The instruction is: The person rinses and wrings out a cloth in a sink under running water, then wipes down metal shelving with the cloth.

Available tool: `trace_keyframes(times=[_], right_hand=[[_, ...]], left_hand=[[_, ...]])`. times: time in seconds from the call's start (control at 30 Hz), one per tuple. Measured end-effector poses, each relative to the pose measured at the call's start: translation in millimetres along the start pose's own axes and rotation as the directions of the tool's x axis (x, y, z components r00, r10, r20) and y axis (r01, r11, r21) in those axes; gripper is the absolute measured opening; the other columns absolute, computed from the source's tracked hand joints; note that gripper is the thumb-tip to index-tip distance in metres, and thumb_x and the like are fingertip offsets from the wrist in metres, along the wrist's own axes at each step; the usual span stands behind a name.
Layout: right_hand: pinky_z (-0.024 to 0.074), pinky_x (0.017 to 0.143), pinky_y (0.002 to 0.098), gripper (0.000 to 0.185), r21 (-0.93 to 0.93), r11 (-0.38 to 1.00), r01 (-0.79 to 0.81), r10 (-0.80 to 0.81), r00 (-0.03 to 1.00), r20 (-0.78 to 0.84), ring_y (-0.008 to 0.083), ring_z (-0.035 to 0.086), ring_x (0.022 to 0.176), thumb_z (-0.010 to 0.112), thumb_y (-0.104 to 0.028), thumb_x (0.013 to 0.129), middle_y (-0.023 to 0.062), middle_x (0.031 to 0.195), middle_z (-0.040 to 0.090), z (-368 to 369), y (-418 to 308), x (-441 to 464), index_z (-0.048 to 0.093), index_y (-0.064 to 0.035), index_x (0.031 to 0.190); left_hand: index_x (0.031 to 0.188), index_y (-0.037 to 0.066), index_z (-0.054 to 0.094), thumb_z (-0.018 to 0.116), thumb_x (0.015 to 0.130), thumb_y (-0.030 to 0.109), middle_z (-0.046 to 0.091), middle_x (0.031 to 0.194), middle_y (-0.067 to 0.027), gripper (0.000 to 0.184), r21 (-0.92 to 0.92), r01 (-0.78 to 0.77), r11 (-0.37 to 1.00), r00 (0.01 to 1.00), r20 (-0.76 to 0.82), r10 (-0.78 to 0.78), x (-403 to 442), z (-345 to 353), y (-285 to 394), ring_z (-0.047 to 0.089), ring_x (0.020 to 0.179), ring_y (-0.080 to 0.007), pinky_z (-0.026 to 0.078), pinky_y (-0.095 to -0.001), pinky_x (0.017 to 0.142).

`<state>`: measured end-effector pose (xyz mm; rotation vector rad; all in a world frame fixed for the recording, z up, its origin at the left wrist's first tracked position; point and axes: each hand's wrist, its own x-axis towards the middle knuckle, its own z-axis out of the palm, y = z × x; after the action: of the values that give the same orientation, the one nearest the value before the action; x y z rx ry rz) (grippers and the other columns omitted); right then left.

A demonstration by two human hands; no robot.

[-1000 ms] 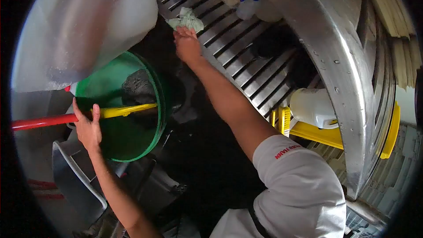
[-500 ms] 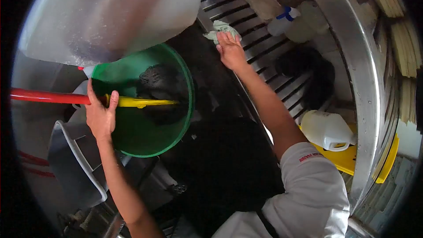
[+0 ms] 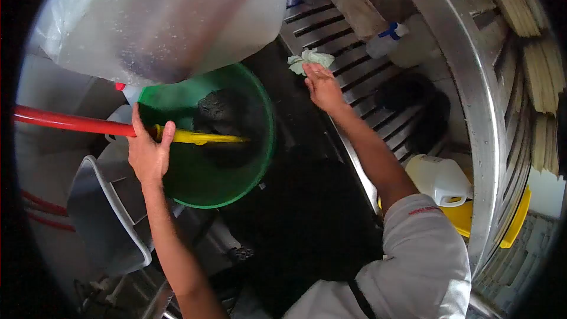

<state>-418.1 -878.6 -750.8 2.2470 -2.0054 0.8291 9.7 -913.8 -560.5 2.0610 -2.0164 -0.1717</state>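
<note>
My left hand grips the rim of a round green bucket, thumb on the inner side and fingers on the outer side. A red and yellow pole passes between that thumb and forefinger, its yellow end reaching into the bucket. Something dark and rough lies inside the bucket; its kind is unclear. Under the fingers of my right hand is a crumpled pale green cloth, pressed at the edge of a slatted metal shelf.
A translucent plastic bag hangs in front at upper left. On the shelf are a bottle with a blue band, a dark bundle and a white jug. A grey bin stands left; a curved metal post rises right.
The whole view has shifted, so both hands, bucket and shelf appear slightly lower and further right. My left hand stays at the bucket and my right hand stays on the cloth.
</note>
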Motion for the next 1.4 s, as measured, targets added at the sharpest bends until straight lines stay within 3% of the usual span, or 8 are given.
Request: trace_keyframes(times=[0.07, 0.27, 0.57, 0.9, 0.93, 0.97, 1.07, 1.4], right_hand=[[0.0392, 0.106, 0.0472, 0.050, -0.062, 0.993, 0.098, -0.097, 0.995, 0.015, 0.0392, 0.053, 0.120, 0.055, -0.011, 0.089, 0.0188, 0.128, 0.058, 15, 32, 10, 0.047, -0.0006, 0.137], [0.0438, 0.101, 0.0466, 0.035, 0.123, 0.898, -0.423, 0.389, 0.892, 0.231, 0.0399, 0.053, 0.118, 0.053, -0.011, 0.090, 0.0172, 0.129, 0.058, 64, 40, 162, 0.060, -0.0064, 0.124], [0.0412, 0.104, 0.0443, 0.038, -0.091, 0.984, -0.153, 0.139, 0.980, -0.143, 0.0334, 0.054, 0.124, 0.055, -0.004, 0.087, 0.0168, 0.130, 0.059, 48, -9, 29, 0.062, -0.0065, 0.124], [0.0450, 0.097, 0.0439, 0.033, -0.191, 0.969, -0.159, 0.170, 0.985, 0.038, 0.0318, 0.062, 0.107, 0.050, -0.004, 0.088, 0.0163, 0.113, 0.067, -7, 19, -22, 0.064, -0.0064, 0.118], [0.0462, 0.095, 0.0438, 0.029, -0.117, 0.857, -0.501, 0.514, 0.841, 0.167, 0.0336, 0.062, 0.105, 0.050, -0.008, 0.089, 0.0189, 0.109, 0.067, -14, 32, -31, 0.067, -0.0058, 0.113], [0.0481, 0.091, 0.0449, 0.026, 0.339, 0.605, -0.721, 0.751, 0.657, 0.058, 0.0362, 0.062, 0.103, 0.052, -0.011, 0.087, 0.0202, 0.108, 0.066, -50, 23, -31, 0.069, -0.0045, 0.107], [0.0530, 0.077, 0.0459, 0.016, -0.435, 0.868, -0.239, 0.211, 0.971, -0.112, 0.0367, 0.064, 0.090, 0.057, -0.016, 0.087, 0.0219, 0.092, 0.064, -53, 133, -90, 0.065, -0.0047, 0.095], [0.0541, 0.067, 0.0490, 0.016, -0.655, 0.611, -0.445, 0.512, 0.853, -0.102, 0.0353, 0.065, 0.078, 0.060, -0.014, 0.083, 0.0168, 0.090, 0.066, -117, 200, -154, 0.068, -0.0050, 0.093]], left_hand=[[0.151, 0.021, 0.027, 0.065, 0.077, 0.067, 0.051, 0.130, -0.0228, 0.095, 0.013, 0.000, 1.000, 1.000, -0.007, 0.001, 2, 0, 2, 0.062, 0.108, -0.0358, 0.048, -0.0467, 0.090], [0.151, 0.021, 0.027, 0.065, 0.077, 0.068, 0.052, 0.128, -0.0237, 0.096, 0.029, 0.013, 0.999, 1.000, -0.012, -0.013, 2, 0, 7, 0.062, 0.107, -0.0366, 0.049, -0.0470, 0.090], [0.151, 0.021, 0.029, 0.061, 0.078, 0.070, 0.052, 0.129, -0.0260, 0.094, 0.028, -0.030, 0.999, 0.998, -0.047, 0.032, 6, 6, -3, 0.059, 0.112, -0.0399, 0.047, -0.0476, 0.093], [0.152, 0.021, 0.028, 0.053, 0.086, 0.068, 0.051, 0.135, -0.0270, 0.085, 0.037, 0.015, 0.999, 0.998, 0.057, -0.017, 3, 4, 0, 0.054, 0.120, -0.0405, 0.041, -0.0451, 0.099], [0.152, 0.021, 0.028, 0.053, 0.086, 0.068, 0.050, 0.136, -0.0269, 0.085, 0.033, 0.011, 0.999, 0.998, 0.059, -0.013, 4, 5, -2, 0.053, 0.122, -0.0406, 0.041, -0.0450, 0.100], [0.152, 0.021, 0.028, 0.053, 0.086, 0.068, 0.049, 0.137, -0.0268, 0.085, 0.029, 0.013, 0.999, 0.998, 0.061, -0.015, 5, 5, -6, 0.052, 0.123, -0.0406, 0.040, -0.0449, 0.101], [0.152, 0.021, 0.027, 0.052, 0.085, 0.070, 0.050, 0.137, -0.0260, 0.087, 0.073, -0.001, 0.997, 1.000, 0.012, 0.000, 6, 9, -7, 0.050, 0.125, -0.0403, 0.039, -0.0452, 0.102], [0.153, 0.021, 0.026, 0.050, 0.083, 0.074, 0.046, 0.142, -0.0265, 0.090, 0.039, 0.001, 0.999, 0.997, 0.075, -0.004, 5, 4, -9, 0.047, 0.129, -0.0420, 0.037, -0.0465, 0.104]])
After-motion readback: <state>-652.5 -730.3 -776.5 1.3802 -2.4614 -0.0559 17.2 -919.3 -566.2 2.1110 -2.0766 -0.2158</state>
